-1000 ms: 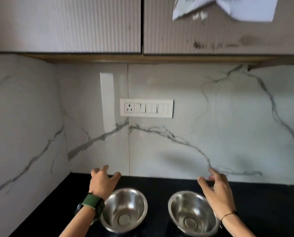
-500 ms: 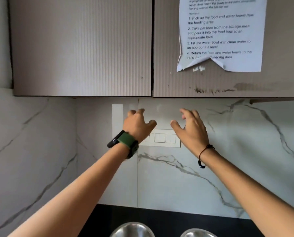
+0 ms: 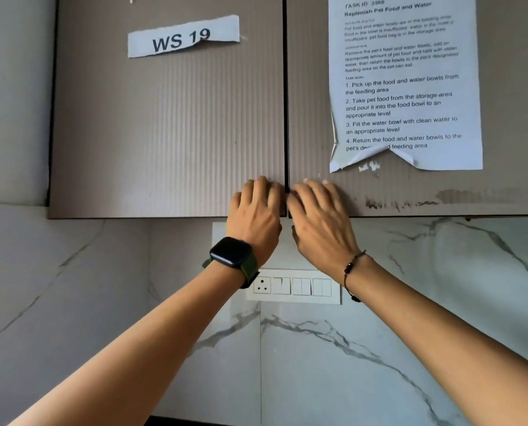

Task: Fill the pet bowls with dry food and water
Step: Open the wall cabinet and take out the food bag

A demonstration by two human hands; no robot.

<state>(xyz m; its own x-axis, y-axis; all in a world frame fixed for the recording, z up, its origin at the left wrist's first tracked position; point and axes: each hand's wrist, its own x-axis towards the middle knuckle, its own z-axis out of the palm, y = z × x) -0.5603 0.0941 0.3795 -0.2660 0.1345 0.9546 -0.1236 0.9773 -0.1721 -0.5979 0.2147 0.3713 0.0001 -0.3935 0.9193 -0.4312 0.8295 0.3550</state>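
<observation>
Both my hands are raised to the wall cabinet. My left hand (image 3: 256, 210), with a dark watch on a green strap, lies on the lower inner corner of the left cabinet door (image 3: 164, 133), fingers on its ribbed face beside the centre gap. My right hand (image 3: 319, 216), with a beaded cord at the wrist, lies on the lower inner corner of the right cabinet door (image 3: 312, 103). Both doors are closed. Neither hand holds anything. The steel bowls are out of view below the frame.
A "WS 19" label (image 3: 183, 36) is stuck on the left door and a printed task sheet (image 3: 405, 84) on the right door. A white switch and socket panel (image 3: 296, 286) sits on the marble backsplash (image 3: 410, 318) below my wrists.
My hands rose from beside the two bowls on the counter up past the switch panel to the cabinet doors. The view tilted up, so the bowls dropped out of sight.
</observation>
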